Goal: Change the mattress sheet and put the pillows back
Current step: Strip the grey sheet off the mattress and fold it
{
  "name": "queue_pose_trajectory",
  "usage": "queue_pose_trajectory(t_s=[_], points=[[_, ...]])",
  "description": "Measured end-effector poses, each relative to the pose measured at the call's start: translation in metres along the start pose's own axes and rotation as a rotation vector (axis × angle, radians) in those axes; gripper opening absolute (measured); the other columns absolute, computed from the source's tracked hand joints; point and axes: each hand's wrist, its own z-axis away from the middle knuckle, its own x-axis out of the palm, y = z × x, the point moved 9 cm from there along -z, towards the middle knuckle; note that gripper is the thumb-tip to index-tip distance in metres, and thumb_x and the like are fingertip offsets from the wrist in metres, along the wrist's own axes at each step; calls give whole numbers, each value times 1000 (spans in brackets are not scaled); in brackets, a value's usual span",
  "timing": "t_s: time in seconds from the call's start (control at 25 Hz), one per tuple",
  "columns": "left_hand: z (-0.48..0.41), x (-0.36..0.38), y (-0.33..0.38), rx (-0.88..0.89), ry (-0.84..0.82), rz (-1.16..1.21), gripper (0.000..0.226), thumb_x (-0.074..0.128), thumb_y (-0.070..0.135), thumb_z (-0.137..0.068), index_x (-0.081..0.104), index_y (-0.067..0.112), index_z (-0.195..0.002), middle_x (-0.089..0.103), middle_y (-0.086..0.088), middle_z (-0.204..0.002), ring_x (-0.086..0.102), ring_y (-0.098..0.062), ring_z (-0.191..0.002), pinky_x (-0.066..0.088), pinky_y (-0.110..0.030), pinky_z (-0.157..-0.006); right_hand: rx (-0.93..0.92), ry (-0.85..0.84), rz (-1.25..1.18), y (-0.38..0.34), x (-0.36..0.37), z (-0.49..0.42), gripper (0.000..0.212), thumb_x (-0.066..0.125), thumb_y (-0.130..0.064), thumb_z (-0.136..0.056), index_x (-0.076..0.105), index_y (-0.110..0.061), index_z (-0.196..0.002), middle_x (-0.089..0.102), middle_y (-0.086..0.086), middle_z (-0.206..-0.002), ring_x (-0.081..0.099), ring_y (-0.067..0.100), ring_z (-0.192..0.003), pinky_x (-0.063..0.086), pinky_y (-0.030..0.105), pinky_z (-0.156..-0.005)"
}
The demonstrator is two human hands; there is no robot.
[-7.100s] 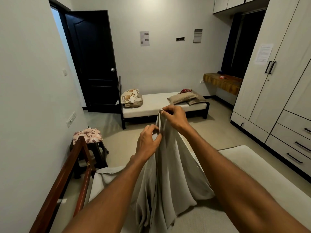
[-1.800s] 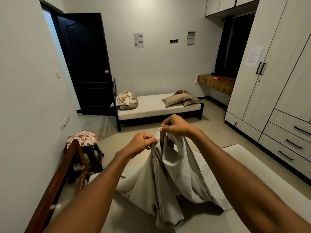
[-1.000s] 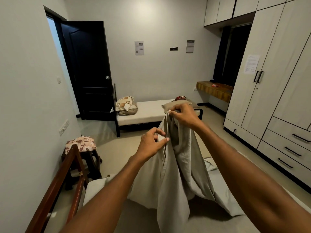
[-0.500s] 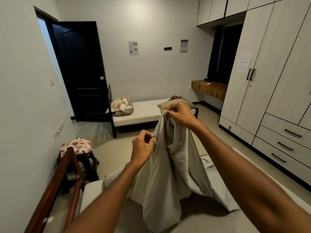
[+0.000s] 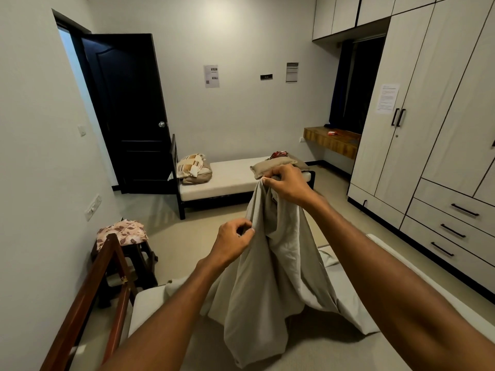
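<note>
The hanging grey cotton sheet (image 5: 267,277) hides part of the pale mattress (image 5: 334,352) beneath, which the lower edge cuts off. The printed white paper notice (image 5: 212,76) on the far wall is too small to read.

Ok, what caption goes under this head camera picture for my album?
Two hands, right high, left low, hold up a grey sheet above the mattress.

Left: wooden rail (image 5: 88,298) and stool (image 5: 128,253) crowd the wall; Ahead: open floor (image 5: 203,226) up to far bed (image 5: 235,180); Right: wardrobe (image 5: 439,145) flanks the mattress (image 5: 417,266)
</note>
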Motion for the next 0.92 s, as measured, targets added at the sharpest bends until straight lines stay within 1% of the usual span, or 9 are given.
queue_pose_trajectory(t_s=[0.12,0.2,0.28,0.36,0.44,0.52,0.64,0.76,0.92], points=[[5,5,-1,0,-99,8,8,74,32,-93,79,27,-89,74,9,-84,70,-11,-81,63,-34,-75,55,51,-14,12,-7,0,16,73,-28,-97,81,-16,-103,74,-5,-99,67,7,-92,62,36,-88],[9,10,2,12,-151,-27,16,74,38,-92,78,27,-102,74,12,-92,69,-7,-84,61,-28,-77,91,88,-46,14,-10,0,16,72,-28,-97,81,-16,-103,74,-6,-98,67,7,-93,61,36,-89],[7,13,2,-16,-139,-47,26,73,41,-92,75,26,-113,73,12,-99,67,-2,-87,59,-22,-76,91,87,-54,9,-6,-1,15,71,-28,-98,80,-17,-102,72,-9,-93,67,7,-91,62,37,-89],[2,16,2,-51,-98,-38,22,72,39,-92,76,23,-105,74,8,-94,69,-4,-84,62,-30,-75,73,71,-48,1,-2,-1,15,70,-29,-98,80,-19,-101,71,-11,-90,67,7,-89,62,37,-87],[0,17,5,-71,-74,-30,17,71,35,-94,76,19,-88,74,4,-82,70,-8,-76,63,-37,-72,57,81,-44,-1,-5,-4,14,71,-30,-97,81,-21,-99,72,-12,-91,68,6,-89,62,39,-88],[2,19,9,-48,-123,-47,24,71,35,-96,77,20,-78,73,3,-74,70,-9,-72,62,-33,-70,77,101,-38,6,-13,-7,14,71,-32,-96,81,-22,-98,73,-12,-93,67,5,-90,62,39,-90],[12,27,11,-32,-245,-58,29,70,41,-97,77,20,-78,72,4,-74,69,-8,-71,58,-23,-66,151,138,-46,23,-25,-9,16,72,-35,-95,82,-23,-99,75,-10,-96,68,7,-93,61,42,-92],[18,40,14,-38,-291,-67,28,67,40,-98,68,20,-78,65,5,-73,63,-2,-66,50,-17,-62,176,166,-48,27,-27,-10,17,72,-36,-95,82,-23,-100,76,-8,-98,68,9,-95,61,43,-92],[17,45,22,-7,-226,-105,15,68,33,-92,65,19,-95,68,-3,-88,68,-18,-80,61,-31,-70,172,170,-73,21,-23,-9,19,71,-33,-97,81,-20,-107,76,-4,-102,69,11,-94,62,40,-93]])
